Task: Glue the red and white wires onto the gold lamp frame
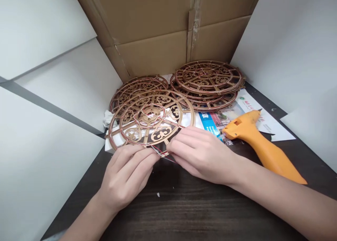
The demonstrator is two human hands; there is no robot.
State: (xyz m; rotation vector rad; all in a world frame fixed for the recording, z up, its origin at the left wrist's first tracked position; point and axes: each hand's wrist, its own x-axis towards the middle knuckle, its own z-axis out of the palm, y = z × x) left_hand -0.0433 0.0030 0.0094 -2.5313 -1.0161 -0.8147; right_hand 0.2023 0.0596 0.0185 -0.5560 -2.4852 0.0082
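A round gold openwork frame (pixel 150 119) lies tilted on the dark wooden table (pixel 184 206), its near rim between my hands. My left hand (pixel 126 174) pinches the rim at its lower edge. My right hand (pixel 200 153) pinches thin red and dark wires (pixel 162 151) at the same rim, fingertips almost touching those of the left. Red wire runs around the frame's rim and across its centre.
Two stacks of similar round frames (pixel 207 79) lie behind, against a cardboard box (pixel 168 30). An orange glue gun (pixel 260 146) rests to the right on printed leaflets (pixel 247 107). White panels wall in both sides. A crumpled white cloth (pixel 107 118) lies at the left.
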